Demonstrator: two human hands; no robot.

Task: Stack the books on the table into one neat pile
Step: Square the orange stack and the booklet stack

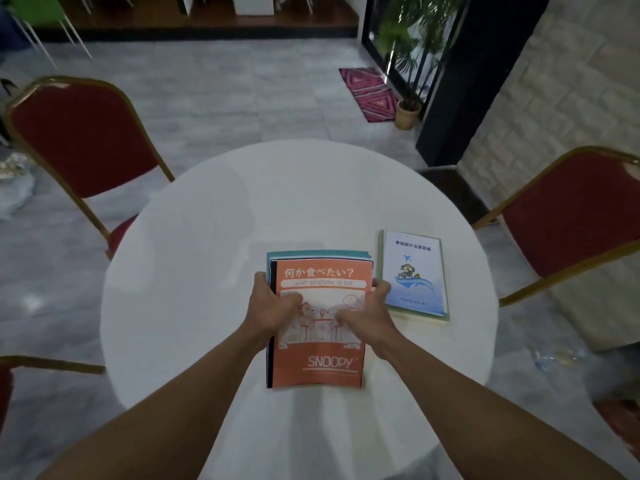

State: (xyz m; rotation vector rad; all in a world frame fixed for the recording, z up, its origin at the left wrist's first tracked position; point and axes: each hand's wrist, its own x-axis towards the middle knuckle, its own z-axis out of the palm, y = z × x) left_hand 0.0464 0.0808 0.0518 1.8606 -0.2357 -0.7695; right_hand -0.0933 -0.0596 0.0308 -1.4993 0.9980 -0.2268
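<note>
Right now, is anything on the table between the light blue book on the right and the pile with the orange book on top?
Nothing visible blocks it. The light blue paperback book lies flat just right of the orange Snoopy-cover book topping the pile, with only bare white round table between. The right hand grips the pile's near side edge there; the left hand holds the opposite edge.

Open tabletop above and left of the pile; one book blocks the right.

The round white table (pixel 207 271) lies bare across the upper and left parts of its top. At centre the orange-covered pile (pixel 318 362) fills the middle, with the left hand (pixel 273 306) and right hand (pixel 367 310) pressed against its sides. Just right of the pile lies a pale blue book (pixel 415 275), leaving only a narrow gap between. Red chairs (pixel 86 140) stand beyond the table's edge at left and right.
</note>
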